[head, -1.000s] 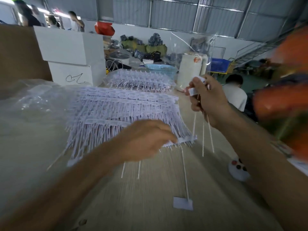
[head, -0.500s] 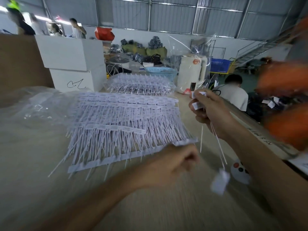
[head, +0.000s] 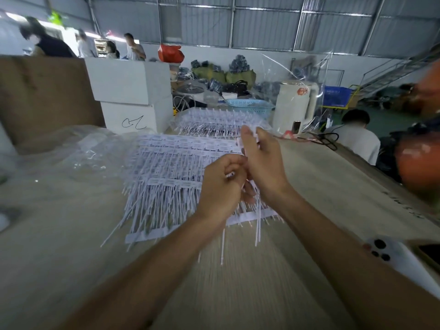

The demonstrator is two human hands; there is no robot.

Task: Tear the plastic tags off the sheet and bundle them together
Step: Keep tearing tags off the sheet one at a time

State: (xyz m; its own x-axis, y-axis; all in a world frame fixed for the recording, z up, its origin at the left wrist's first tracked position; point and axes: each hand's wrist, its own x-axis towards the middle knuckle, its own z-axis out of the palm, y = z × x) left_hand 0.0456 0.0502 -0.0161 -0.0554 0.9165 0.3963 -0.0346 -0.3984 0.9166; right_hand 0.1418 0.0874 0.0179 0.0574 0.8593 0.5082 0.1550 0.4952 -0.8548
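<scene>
At frame centre, the left hand is pinching a torn tag, passing it into the bundle that the right hand is gripping; next another tag must be torn from the sheet.

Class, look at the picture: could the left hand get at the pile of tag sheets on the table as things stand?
Probably yes. The left hand hovers right over the pile of tag sheets with nothing between them, but its fingers pinch a torn-off tag, which it would first have to pass to the right hand.
</scene>
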